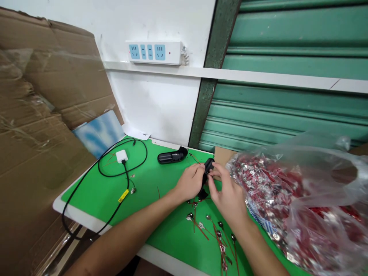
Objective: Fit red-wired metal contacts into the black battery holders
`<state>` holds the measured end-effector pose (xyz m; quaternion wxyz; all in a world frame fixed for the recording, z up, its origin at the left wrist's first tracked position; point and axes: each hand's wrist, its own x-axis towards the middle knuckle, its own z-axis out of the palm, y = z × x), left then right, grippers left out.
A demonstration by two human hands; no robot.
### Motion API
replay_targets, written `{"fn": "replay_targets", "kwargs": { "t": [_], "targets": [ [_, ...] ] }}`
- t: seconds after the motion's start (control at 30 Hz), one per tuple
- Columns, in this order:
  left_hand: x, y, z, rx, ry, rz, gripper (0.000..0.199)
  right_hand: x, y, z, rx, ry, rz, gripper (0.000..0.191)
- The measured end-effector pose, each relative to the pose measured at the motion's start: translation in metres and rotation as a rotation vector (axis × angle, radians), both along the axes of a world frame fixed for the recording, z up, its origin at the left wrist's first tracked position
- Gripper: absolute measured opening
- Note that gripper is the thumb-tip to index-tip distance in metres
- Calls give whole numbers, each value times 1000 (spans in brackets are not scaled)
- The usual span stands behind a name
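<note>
Your left hand (191, 182) is closed around a black casing (209, 165), thumb pressed on it, holding it tilted near the table's far edge. Your right hand (230, 191) bends its thumb and fingers in at the casing's side; the fingertips are too small to tell whether they pinch a tiny part. A second black casing (172, 156) lies by the table's (166, 234) far edge, left of your hands. Between your forearms, metal pieces with red wires (220, 234) are scattered toward the near edge. Along the right side sits a clear plastic bag (267, 188) full of red and silvery pieces. Toward the far left corner, a white adapter (122, 156) lies joined to a looping black cable (126, 173).
</note>
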<state>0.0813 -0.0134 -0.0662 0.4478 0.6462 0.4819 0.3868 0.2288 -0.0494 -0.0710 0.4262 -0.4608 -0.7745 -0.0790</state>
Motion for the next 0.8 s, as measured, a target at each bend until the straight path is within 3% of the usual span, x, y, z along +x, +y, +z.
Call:
{"fn": "replay_targets", "kwargs": {
  "t": [0.37, 0.5, 0.8],
  "targets": [
    [3, -1, -1, -36, -8, 42, 38, -3, 0, -5, 31, -113, -78, 34],
    [3, -4, -2, 21, 23, 51, 40, -4, 0, -5, 53, -122, -56, 32],
    [-2, -11, 0, 160, 189, 21, 47, 0, 0, -5, -95, -185, -53, 28]
  ]
}}
